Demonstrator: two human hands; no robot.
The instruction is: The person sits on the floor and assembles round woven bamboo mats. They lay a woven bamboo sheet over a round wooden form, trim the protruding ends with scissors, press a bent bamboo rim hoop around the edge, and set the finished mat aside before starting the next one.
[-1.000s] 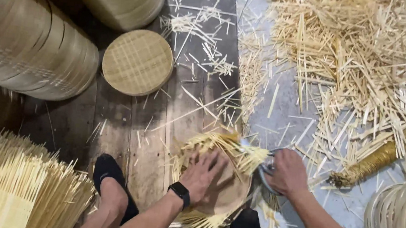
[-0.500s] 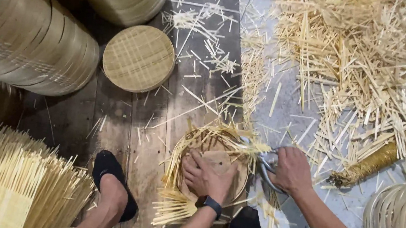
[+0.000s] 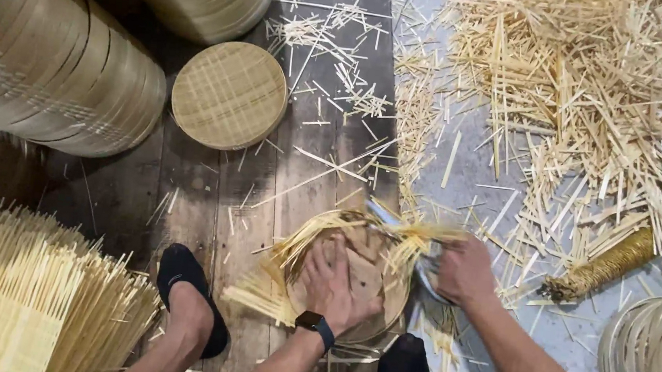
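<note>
Nearby, left hand (image 3: 338,280) presses flat on woven lid (image 3: 373,295); right hand (image 3: 462,270) grips blade (image 3: 381,213) amid scattered strips (image 3: 597,114).

We are reaching both bare forearms up from the bottom edge of the frame. Our left hand (image 3: 337,285) is lying palm down, fingers spread flat, a black watch strapped on the wrist just below it. Our right hand (image 3: 464,270) is sitting right of centre, fingers curled into a closed grip, its forearm slanting toward the lower right corner.
</note>
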